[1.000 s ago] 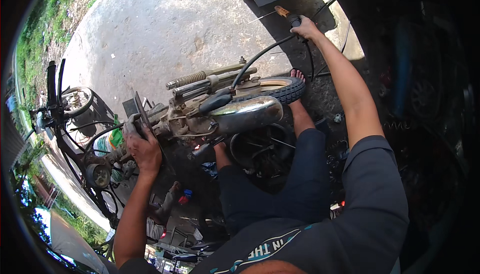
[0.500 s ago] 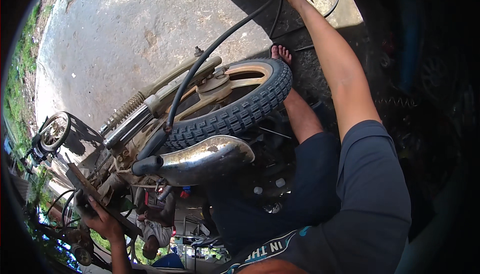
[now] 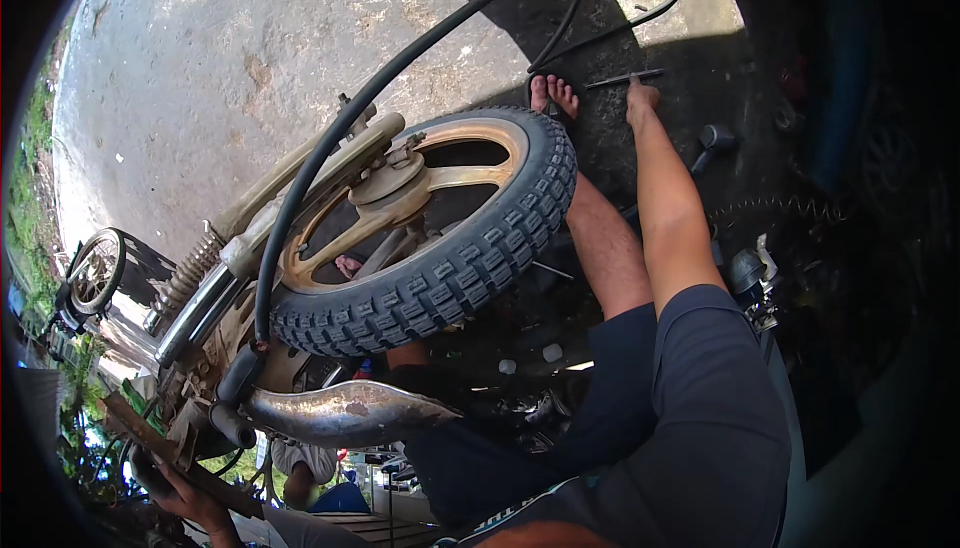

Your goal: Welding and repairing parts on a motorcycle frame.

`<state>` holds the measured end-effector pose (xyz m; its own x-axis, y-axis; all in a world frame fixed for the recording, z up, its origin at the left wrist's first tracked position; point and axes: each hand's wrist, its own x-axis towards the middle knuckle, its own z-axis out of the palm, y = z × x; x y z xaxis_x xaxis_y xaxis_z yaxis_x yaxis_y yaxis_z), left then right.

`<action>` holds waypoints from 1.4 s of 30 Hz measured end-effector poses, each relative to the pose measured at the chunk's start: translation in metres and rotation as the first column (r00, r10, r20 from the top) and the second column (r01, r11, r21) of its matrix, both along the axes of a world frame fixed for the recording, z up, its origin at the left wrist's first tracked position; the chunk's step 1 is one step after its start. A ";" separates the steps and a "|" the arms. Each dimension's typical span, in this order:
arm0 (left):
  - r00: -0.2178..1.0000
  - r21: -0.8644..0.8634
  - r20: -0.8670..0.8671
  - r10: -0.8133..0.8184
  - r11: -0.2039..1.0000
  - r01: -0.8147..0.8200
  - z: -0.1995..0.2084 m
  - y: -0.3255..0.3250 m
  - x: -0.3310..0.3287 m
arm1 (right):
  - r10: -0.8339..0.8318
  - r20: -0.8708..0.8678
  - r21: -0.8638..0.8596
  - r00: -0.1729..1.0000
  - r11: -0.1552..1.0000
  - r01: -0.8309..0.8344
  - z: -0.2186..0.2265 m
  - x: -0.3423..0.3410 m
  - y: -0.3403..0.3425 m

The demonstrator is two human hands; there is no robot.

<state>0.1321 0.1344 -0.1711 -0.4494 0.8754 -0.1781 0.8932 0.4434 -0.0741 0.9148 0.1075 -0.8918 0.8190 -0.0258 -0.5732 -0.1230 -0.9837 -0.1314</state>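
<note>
My right hand reaches to the dark floor, its fingers closed on a thin metal rod beside my bare foot. At the lower left my left hand grips a flat brown bar at the motorcycle; some fingers are hidden behind it. The motorcycle's knobbly wheel, with worn golden spokes, stands in front of me. Under it sits a rusty chrome exhaust. A thick black cable arches over the wheel and joins a dark cylindrical handle resting by the exhaust.
More black cable curls over the floor at the top. A dark hammer-like tool and a coiled spring-like wire lie at right. Another motorcycle stands at far left. Part of another person shows below the exhaust.
My right hand has come back from the cable at the top to the rod on the floor. The view has shifted, so the wheel looks larger. My left hand still grips the bar.
</note>
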 end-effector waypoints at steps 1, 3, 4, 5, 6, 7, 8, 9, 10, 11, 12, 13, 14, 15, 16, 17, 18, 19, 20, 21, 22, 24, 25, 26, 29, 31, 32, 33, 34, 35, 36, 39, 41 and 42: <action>0.999 0.016 -0.009 -0.036 0.999 0.036 -0.001 0.000 0.003 | 0.006 -0.005 -0.003 1.000 1.000 -0.006 -0.009 -0.003 0.000; 1.000 0.010 -0.010 -0.009 1.000 0.010 -0.003 0.005 0.008 | -0.079 -0.009 -0.005 0.997 0.997 0.079 -0.025 -0.009 0.001; 0.999 0.031 -0.012 -0.040 0.999 0.041 -0.012 0.001 0.007 | -0.065 0.000 0.002 0.998 0.998 0.065 -0.029 0.006 0.002; 1.000 0.043 -0.006 -0.027 0.999 0.027 -0.016 -0.003 0.005 | -0.121 -0.027 0.056 0.992 0.991 0.123 -0.030 0.021 0.006; 0.999 0.064 0.048 0.007 0.998 -0.010 -0.021 -0.007 0.003 | -0.174 -0.056 0.110 0.983 0.978 0.179 -0.030 0.035 0.013; 0.996 0.067 0.079 0.030 0.997 -0.035 -0.018 -0.008 0.002 | -0.172 -0.069 0.104 0.983 0.979 0.178 -0.030 0.025 0.007; 0.998 0.038 0.061 0.007 0.999 -0.009 -0.007 -0.004 0.005 | -0.048 -0.035 0.113 0.998 0.992 0.052 -0.028 0.004 -0.001; 0.997 0.033 0.069 -0.031 0.999 0.028 -0.001 -0.003 0.007 | 0.078 0.003 0.125 0.997 0.989 -0.078 -0.021 -0.016 -0.008; 0.995 0.054 0.096 -0.033 0.998 0.028 -0.007 -0.003 0.007 | 0.246 0.096 0.058 0.964 0.966 -0.252 -0.010 -0.010 -0.014; 0.992 0.082 0.120 -0.030 0.996 0.021 -0.014 -0.006 0.007 | 0.413 0.180 -0.017 0.893 0.909 -0.417 0.003 0.004 -0.018; 0.988 0.082 0.145 -0.047 0.996 0.036 -0.008 -0.002 0.010 | 0.448 0.083 0.079 0.890 0.887 -0.454 0.013 -0.014 -0.030; 0.983 0.091 0.173 -0.054 0.995 0.039 -0.008 0.004 0.022 | 0.495 0.003 0.177 0.869 0.855 -0.487 0.033 -0.021 -0.036; 0.973 0.104 0.217 -0.081 0.993 0.059 -0.027 0.002 0.026 | 0.607 0.117 0.184 0.786 0.764 -0.618 0.061 0.026 -0.028; 0.967 0.120 0.244 -0.066 0.992 0.037 -0.046 -0.002 0.022 | 0.694 0.227 0.171 0.683 0.662 -0.730 0.089 0.058 -0.024; 0.975 0.117 0.223 -0.019 0.993 -0.008 -0.038 0.004 0.034 | 0.700 0.137 0.207 0.701 0.671 -0.712 0.109 0.017 -0.030; 0.981 0.089 0.191 -0.018 0.996 0.001 -0.027 0.009 0.039 | 0.706 0.059 0.240 0.706 0.676 -0.696 0.142 -0.013 -0.025; 0.968 0.106 0.252 -0.021 0.994 -0.006 -0.040 0.012 0.043 | 0.712 0.167 0.260 0.682 0.636 -0.727 0.174 -0.005 -0.019; 0.963 0.145 0.266 -0.052 0.989 0.013 -0.055 0.013 0.047 | 0.708 0.271 0.264 0.652 0.596 -0.758 0.207 0.009 -0.019; 0.965 0.159 0.253 -0.063 0.987 0.023 -0.046 0.018 0.052 | 0.691 0.222 0.291 0.688 0.626 -0.723 0.248 -0.023 -0.011; 0.987 0.065 0.051 -0.153 0.987 0.150 -0.028 0.022 0.056 | 0.675 0.170 0.320 0.718 0.651 -0.688 0.301 -0.065 0.011; 0.979 0.143 0.138 -0.147 0.982 0.127 -0.026 0.022 0.055 | 0.639 0.213 0.459 0.739 0.602 -0.653 0.340 -0.081 0.016; 0.984 0.149 0.132 -0.119 0.984 0.099 -0.030 0.018 0.054 | 0.583 0.284 0.640 0.761 0.476 -0.604 0.409 -0.113 0.030; 0.991 0.115 0.023 -0.133 0.985 0.130 -0.028 0.018 0.055 | 0.588 0.283 0.638 0.758 0.474 -0.606 0.446 -0.134 0.033; 0.975 0.177 0.086 -0.203 0.966 0.186 -0.029 0.024 0.061 | 0.541 0.233 0.744 0.808 0.436 -0.506 0.478 -0.155 0.037; 0.967 0.197 0.104 -0.231 0.958 0.208 -0.033 0.022 0.057 | 0.544 0.091 0.901 0.834 0.311 -0.301 0.580 -0.237 0.029; 0.958 0.249 0.081 -0.275 0.936 0.248 -0.039 0.021 0.054 | 0.586 0.020 0.951 0.810 0.238 -0.195 0.622 -0.290 0.013; 0.959 0.256 0.067 -0.277 0.933 0.252 -0.042 0.023 0.052 | 0.615 -0.049 0.975 0.787 0.202 -0.097 0.640 -0.322 0.006; 0.959 0.252 0.065 -0.278 0.934 0.253 -0.045 0.019 0.052 | 0.630 -0.103 0.972 0.770 0.227 -0.056 0.652 -0.343 -0.009; 0.957 0.198 -0.040 -0.287 0.937 0.289 -0.049 0.016 0.047 | 0.645 -0.160 0.968 0.747 0.249 -0.008 0.659 -0.364 -0.022; 0.954 0.238 0.024 -0.299 0.929 0.285 -0.045 0.022 0.051 | 0.722 0.072 0.963 0.688 0.131 -0.237 0.661 -0.382 -0.026; 0.953 0.232 0.005 -0.304 0.927 0.295 -0.047 0.018 0.051 | 0.754 0.131 0.950 0.644 0.090 -0.299 0.661 -0.401 -0.035; 0.957 0.220 0.004 -0.290 0.934 0.282 -0.048 0.020 0.051 | 0.833 0.053 0.928 0.550 0.162 -0.335 0.653 -0.447 -0.052; 0.965 0.199 0.023 -0.262 0.947 0.253 -0.047 0.019 0.046 | 0.859 0.070 0.924 0.508 0.137 -0.358 0.643 -0.470 -0.056; 0.972 0.134 0.043 -0.231 0.965 0.224 -0.048 0.019 0.044 | 0.860 0.071 0.923 0.505 0.135 -0.360 0.639 -0.479 -0.058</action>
<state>0.1759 0.1535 -0.2191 -0.2278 0.9706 -0.0781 0.9728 0.2304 0.0247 0.4357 0.0499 -0.2525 -0.0270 0.9829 -0.1822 0.1887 -0.1740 -0.9665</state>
